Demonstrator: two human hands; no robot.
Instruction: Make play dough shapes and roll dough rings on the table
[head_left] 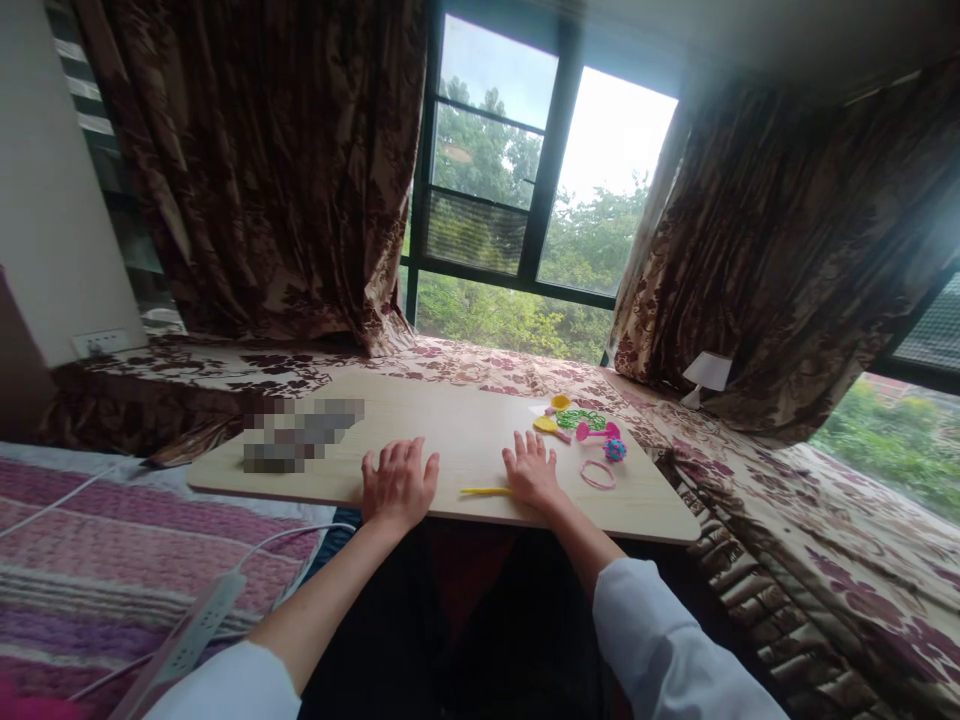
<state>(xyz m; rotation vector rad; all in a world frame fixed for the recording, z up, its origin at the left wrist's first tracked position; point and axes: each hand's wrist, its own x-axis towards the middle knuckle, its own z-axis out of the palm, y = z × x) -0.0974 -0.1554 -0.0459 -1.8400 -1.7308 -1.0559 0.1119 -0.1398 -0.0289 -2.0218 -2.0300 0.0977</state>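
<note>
My left hand (399, 482) lies flat on the pale wooden table (442, 420), fingers apart and nothing in them. My right hand (531, 468) also rests palm down, fingers spread, over one end of a thin yellow stick (480, 491); I cannot tell whether it touches the stick. Beyond and to the right of this hand lie two yellow spoon-shaped toys (546, 424), a heap of green rings or links (582, 420), a pink dumbbell-shaped piece (598, 432), a blue and pink knobby ball (615, 450) and a pink ring (598, 474).
A blurred-out patch (300, 436) covers something at the table's left. A white power strip (199, 625) with a cable lies on the striped bedding (90, 560). A small white lamp (707, 374) stands on the floral window seat (795, 500). My legs are under the table.
</note>
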